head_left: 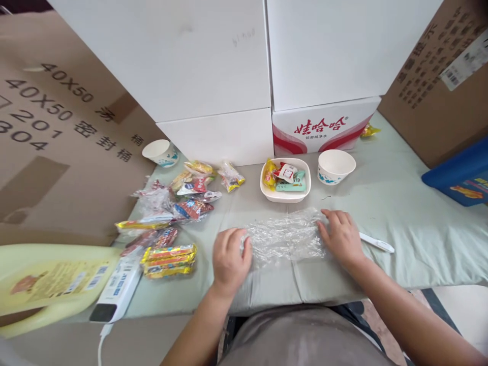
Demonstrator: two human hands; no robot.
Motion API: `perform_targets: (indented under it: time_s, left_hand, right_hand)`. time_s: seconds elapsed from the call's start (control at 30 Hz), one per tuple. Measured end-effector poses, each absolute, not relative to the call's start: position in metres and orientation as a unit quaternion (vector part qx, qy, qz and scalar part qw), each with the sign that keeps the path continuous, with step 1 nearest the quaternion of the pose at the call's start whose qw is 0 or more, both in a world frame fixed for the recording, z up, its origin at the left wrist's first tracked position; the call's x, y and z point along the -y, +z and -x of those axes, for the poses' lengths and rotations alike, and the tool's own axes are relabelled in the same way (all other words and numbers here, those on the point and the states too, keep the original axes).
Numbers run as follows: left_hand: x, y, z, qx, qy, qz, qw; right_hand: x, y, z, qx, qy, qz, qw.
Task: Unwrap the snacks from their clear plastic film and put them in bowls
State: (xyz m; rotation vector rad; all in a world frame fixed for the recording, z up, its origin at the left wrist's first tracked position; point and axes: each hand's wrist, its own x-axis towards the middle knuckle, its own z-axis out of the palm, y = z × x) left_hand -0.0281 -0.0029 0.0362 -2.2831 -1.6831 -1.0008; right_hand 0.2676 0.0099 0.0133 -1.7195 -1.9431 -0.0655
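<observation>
A crinkled sheet of clear plastic wrap (284,236) lies over the table between my hands. My left hand (231,259) has its fingers curled at the wrap's left edge, closed on it. At the opposite edge, my right hand (342,238) holds the wrap with thumb and fingers; the exact pinch is partly hidden. Just behind the wrap stands a white square bowl (285,196) with several small snack packets (287,173) inside. A white pen-like stick (376,242) lies beside my right wrist.
Paper cups (336,168) stand right of the bowl and at far left. Wrapped snacks (192,208) and a yellow snack bundle (170,260) lie left. A white power strip (118,287), yellow jug (49,284) and blue container (461,175) flank the table. White boxes (215,137) wall the back.
</observation>
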Motion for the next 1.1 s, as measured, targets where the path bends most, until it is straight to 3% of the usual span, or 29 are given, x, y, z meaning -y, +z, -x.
perform_targets:
  time_s: [0.1,0.23,0.4,0.6,0.8,1.1]
  left_hand:
    - [0.003,0.026,0.001,0.500,-0.240,0.832,-0.008]
    - [0.001,-0.003,-0.020,0.472,-0.110,0.873,-0.046]
    - [0.001,-0.009,-0.013,0.462,-0.099,0.879,-0.066]
    - [0.017,0.024,0.025,0.448,-0.244,0.858,-0.060]
    - [0.039,0.020,0.075,0.359,-0.187,0.908,-0.113]
    - [0.036,0.020,0.077,0.404,-0.254,0.867,-0.143]
  right_hand:
    - [-0.008,0.020,-0.259,0.780,-0.032,0.554,0.288]
    - [-0.006,0.004,-0.245,0.873,0.001,0.459,0.168]
    - [-0.007,-0.018,-0.243,0.864,0.012,0.494,0.097]
    - [0.016,0.020,-0.268,0.862,0.053,0.472,0.174]
    - [0.049,0.021,-0.315,0.885,0.124,0.410,0.181]
    - [0.055,0.015,-0.318,0.847,0.106,0.452,0.257]
